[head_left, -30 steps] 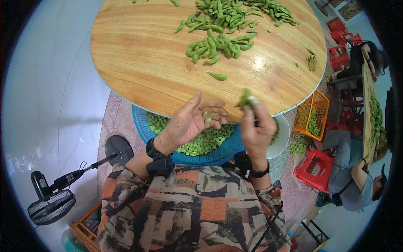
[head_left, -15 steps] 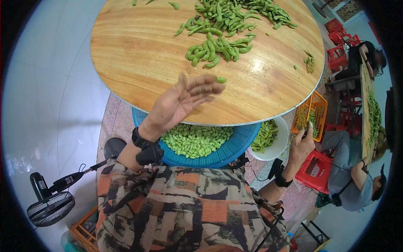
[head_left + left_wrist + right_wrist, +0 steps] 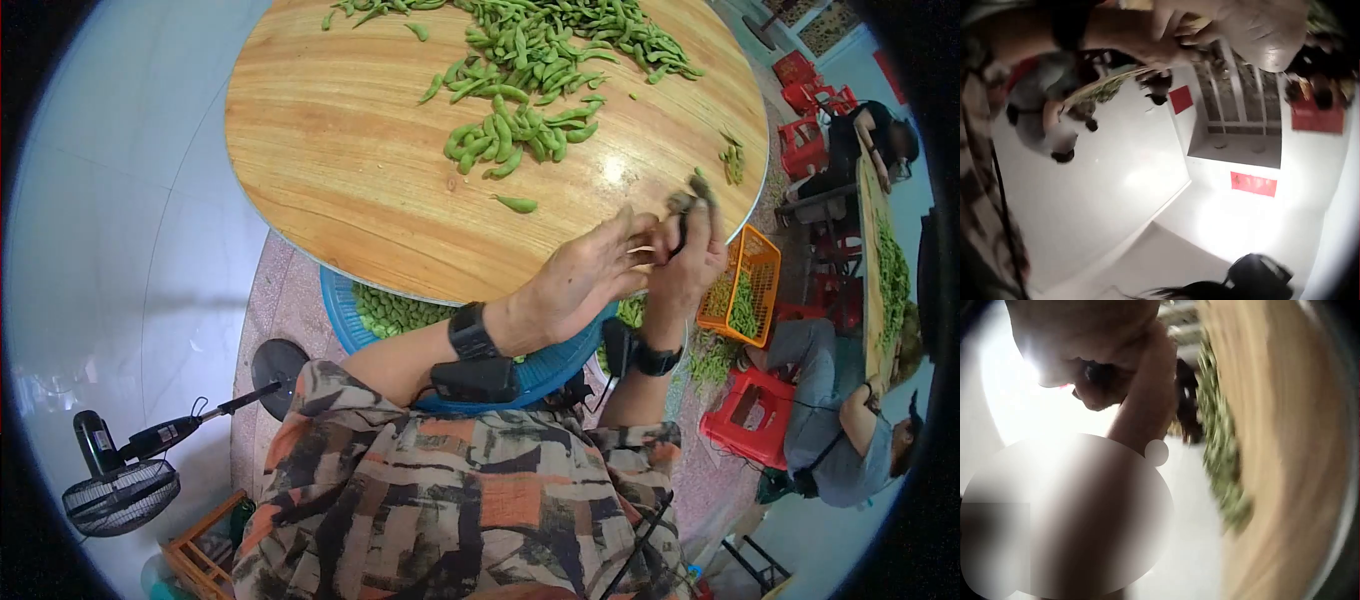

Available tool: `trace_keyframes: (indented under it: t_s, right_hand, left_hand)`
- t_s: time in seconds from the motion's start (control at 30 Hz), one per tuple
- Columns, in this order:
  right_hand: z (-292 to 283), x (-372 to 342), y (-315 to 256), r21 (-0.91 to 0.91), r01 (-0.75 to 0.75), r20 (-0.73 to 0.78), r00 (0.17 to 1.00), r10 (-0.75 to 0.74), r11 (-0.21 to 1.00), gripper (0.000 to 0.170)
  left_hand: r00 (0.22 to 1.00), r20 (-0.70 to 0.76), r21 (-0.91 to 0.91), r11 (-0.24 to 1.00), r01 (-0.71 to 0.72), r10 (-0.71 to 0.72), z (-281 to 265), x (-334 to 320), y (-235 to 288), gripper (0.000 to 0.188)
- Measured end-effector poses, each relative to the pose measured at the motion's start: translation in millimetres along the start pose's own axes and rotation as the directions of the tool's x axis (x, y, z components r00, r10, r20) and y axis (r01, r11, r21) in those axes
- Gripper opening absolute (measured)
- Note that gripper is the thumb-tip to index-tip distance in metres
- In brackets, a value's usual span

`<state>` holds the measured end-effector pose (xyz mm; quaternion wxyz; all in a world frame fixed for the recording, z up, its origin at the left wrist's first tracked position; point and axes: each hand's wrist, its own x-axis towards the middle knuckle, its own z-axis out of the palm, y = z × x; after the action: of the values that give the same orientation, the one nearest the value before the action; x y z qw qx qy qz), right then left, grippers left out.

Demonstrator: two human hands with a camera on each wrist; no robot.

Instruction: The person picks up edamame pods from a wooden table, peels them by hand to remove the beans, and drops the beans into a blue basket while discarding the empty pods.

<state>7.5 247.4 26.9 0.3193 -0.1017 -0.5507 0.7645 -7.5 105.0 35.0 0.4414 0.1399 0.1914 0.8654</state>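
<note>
Above the table's near right edge, the left hand (image 3: pixel 585 275) reaches across with fingers nearly straight, their tips at the right hand (image 3: pixel 690 262). The right hand curls round a small dark object (image 3: pixel 682 205), blurred; whether a pod is there too I cannot tell. In the left wrist view the left hand (image 3: pixel 1263 28) is at the top, and the right wrist view shows the right hand (image 3: pixel 1091 337) with fingers bent. Green pods (image 3: pixel 500 135) lie heaped on the wooden table (image 3: pixel 330 150), a single pod (image 3: pixel 516 204) nearer.
Below the table edge is a blue basket (image 3: pixel 338 305) of shelled beans (image 3: pixel 395 310), partly covered by the left arm. To the right are an orange crate (image 3: pixel 765 270) with pods and a red stool (image 3: pixel 748 415). A fan (image 3: pixel 120 497) stands left; people sit at another table.
The left hand has moved right from over the table's front. My right hand has come up from beside the orange crate, and both hands are now together.
</note>
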Motion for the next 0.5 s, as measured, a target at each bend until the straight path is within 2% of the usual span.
trace_keyframes:
  t_s: [0.03, 0.07, 0.1, 0.13, 0.2, 0.23, 0.27, 0.33, 0.37, 0.4, 0.43, 0.47, 0.5]
  right_hand:
    - [-19, 14, 5, 0.005, 0.000, -0.003, 1.000, 0.000, 1.000, 0.027]
    - [-40, 26, 11, -0.023, 0.036, -0.153, 0.987, -0.039, 0.999, 0.027]
    - [-50, 30, 14, -0.062, 0.064, -0.295, 0.952, -0.080, 0.996, 0.027]
    - [-35, 21, -1, -0.067, 0.057, -0.292, 0.954, -0.074, 0.996, 0.027]
    - [4, -9, -34, 0.066, 0.088, -0.217, 0.974, -0.072, 0.994, 0.026]
    - [18, -24, -41, 0.121, 0.003, -0.117, 0.993, 0.011, 0.993, 0.029]
    - [27, -36, -33, 0.030, -0.012, -0.105, 0.994, 0.015, 0.999, 0.030]
    - [18, -34, -26, 0.237, -0.015, 0.076, 0.997, -0.003, 0.971, 0.029]
    - [11, -25, -20, 0.231, -0.021, 0.082, 0.997, 0.002, 0.973, 0.029]
    - [2, -9, -11, 0.094, 0.060, -0.050, 0.997, -0.055, 0.994, 0.027]
    - [-12, 5, -2, -0.050, 0.129, -0.183, 0.974, -0.136, 0.990, 0.025]
    - [-39, 15, 9, -0.050, 0.056, -0.187, 0.980, -0.064, 0.997, 0.023]
    - [-56, 18, 10, -0.098, -0.001, -0.190, 0.982, -0.017, 0.995, 0.023]
  left_hand:
    - [0.999, -0.043, -0.064, 0.998, 0.023, -0.026, 16, -7, 11, 0.056]
    - [0.995, -0.085, -0.129, 0.990, 0.049, -0.060, 21, -10, 15, 0.054]
    - [0.975, -0.195, 0.070, 0.994, -0.090, 0.102, 19, -6, 14, 0.049]
    - [0.974, -0.201, 0.063, 0.994, -0.092, 0.103, 11, 3, 12, 0.049]
    - [0.914, -0.398, 0.051, 0.996, -0.068, 0.083, -22, 24, 6, 0.042]
    - [0.952, -0.297, -0.067, 0.992, -0.104, 0.080, -37, 30, -8, 0.035]
    - [0.953, -0.293, -0.065, 0.993, -0.098, 0.075, -29, 28, -18, 0.035]
    - [0.958, -0.286, 0.194, 0.978, 0.075, -0.017, -5, 14, -41, 0.031]
    - [0.991, -0.119, 0.113, 0.992, -0.047, 0.061, -1, 12, -39, 0.023]
    - [0.990, -0.124, 0.112, 0.992, -0.053, 0.067, 6, 4, -28, 0.023]
    - [0.997, -0.039, 0.488, 0.872, -0.043, 0.071, 12, -9, -10, 0.019]
    - [0.998, 0.047, 0.787, 0.614, -0.060, 0.037, 13, -22, 6, 0.016]
    - [0.974, 0.146, 0.938, 0.289, -0.192, 0.171, 5, -32, 21, 0.015]
